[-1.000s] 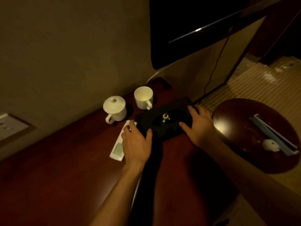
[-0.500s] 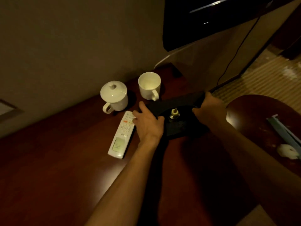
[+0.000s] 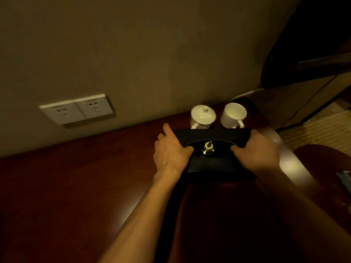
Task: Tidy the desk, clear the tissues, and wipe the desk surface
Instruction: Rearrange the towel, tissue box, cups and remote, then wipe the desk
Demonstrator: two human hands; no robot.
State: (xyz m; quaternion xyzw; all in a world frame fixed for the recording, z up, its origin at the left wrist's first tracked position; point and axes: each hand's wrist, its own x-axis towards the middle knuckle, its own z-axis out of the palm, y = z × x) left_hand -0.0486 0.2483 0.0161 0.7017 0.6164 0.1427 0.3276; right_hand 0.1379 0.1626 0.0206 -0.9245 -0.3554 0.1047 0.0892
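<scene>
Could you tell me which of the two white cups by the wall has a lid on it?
The left cup wears a knobbed lid; the cup to its right stands open.

Two white cups (image 3: pixel 234 115) are counted, one of them lidded (image 3: pixel 203 116), along with one black tray (image 3: pixel 214 135), one small metal fitting (image 3: pixel 208 148) on it, two hands (image 3: pixel 170 150), one double wall socket (image 3: pixel 77 109) and one desk (image 3: pixel 66 186).

we see our two forearms bare, no sleeves showing; our left hand (image 3: pixel 170 152) and right hand (image 3: pixel 256 152) wear nothing.
</scene>
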